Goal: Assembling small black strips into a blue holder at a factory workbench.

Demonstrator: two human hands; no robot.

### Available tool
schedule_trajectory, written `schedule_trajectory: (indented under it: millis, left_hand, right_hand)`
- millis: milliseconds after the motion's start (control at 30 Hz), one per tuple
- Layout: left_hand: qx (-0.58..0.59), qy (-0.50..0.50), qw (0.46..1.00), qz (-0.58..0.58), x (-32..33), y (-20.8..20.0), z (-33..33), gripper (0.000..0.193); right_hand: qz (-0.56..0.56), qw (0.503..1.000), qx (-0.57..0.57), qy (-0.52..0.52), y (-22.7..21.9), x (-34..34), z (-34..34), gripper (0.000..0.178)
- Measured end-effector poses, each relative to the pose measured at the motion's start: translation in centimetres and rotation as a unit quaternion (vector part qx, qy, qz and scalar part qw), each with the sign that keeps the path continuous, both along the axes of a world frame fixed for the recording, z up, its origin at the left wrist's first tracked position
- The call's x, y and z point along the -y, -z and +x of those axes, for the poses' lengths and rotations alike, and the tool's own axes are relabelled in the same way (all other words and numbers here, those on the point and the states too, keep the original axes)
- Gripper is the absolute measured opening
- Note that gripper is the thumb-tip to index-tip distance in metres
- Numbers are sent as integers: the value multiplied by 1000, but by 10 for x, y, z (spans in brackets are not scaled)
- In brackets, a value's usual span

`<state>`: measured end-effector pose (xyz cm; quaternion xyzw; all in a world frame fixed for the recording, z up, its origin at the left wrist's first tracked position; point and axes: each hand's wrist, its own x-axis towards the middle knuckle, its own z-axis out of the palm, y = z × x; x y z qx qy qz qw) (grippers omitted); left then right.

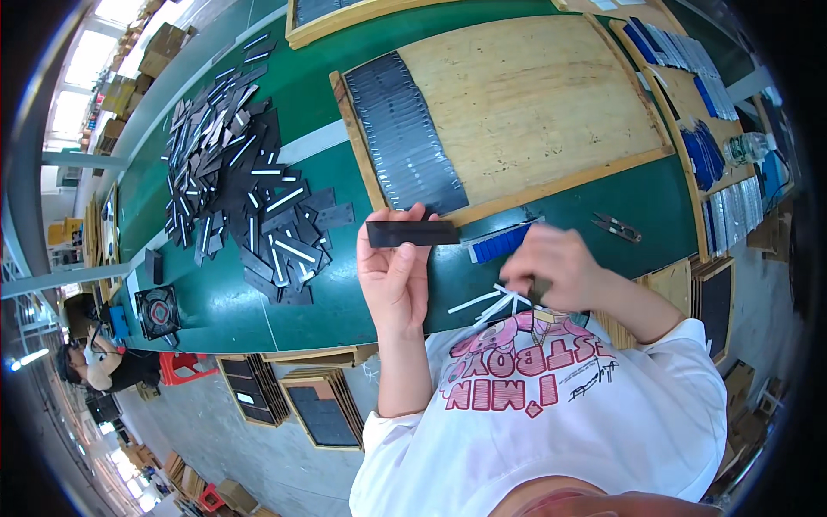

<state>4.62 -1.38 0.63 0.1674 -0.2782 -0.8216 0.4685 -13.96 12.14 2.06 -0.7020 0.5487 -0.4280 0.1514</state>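
A flat black strip (415, 233) is held in the left hand (394, 280), gripped with the thumb laid across its near side and the fingers behind it. It is raised above the green tabletop (226, 317), toward the near edge and just off the near-left corner of a wooden tray (525, 194). Its long axis is set left to right, almost level and roughly parallel to the tabletop's near edge; one end is pointed at the left edge, the other at the right, toward the right hand (556, 269). That hand is blurred, its fingers bent inward, and whether anything is grasped by it cannot be told. It is held just beside a blue piece (501, 245) and above loose white strips (488, 304), which are scattered at the near edge.

In the left end of the tray, black pieces (405, 129) are laid in a close column, their long axes also running roughly left to right. Toward the tabletop's left edge, dark pieces with white bars are heaped in a pile (228, 164), pointed in many directions. A small fan (157, 312) is placed at the near-left corner, and snips (618, 227) are laid right of the blue piece.
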Motion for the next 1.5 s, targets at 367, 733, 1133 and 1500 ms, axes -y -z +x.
schedule_trajectory:
  millis: [367, 733, 1133, 1500]
  left_hand:
    - [25, 46, 999, -2, -10, -1, -16, 46]
    - [67, 30, 997, -14, -9, 6, -22, 46]
    - [97, 22, 995, 0, -9, 7, -26, 45]
    - [119, 72, 990, -31, -26, 12, -39, 50]
  right_hand:
    - [1, 992, -109, 65, 2, 13, -20, 38]
    - [-29, 989, -138, 45, 6, 13, -25, 34]
    - [-8, 999, 26, 35, -7, 15, -33, 38]
    - [-20, 997, 63, 38, -29, 37, -30, 41]
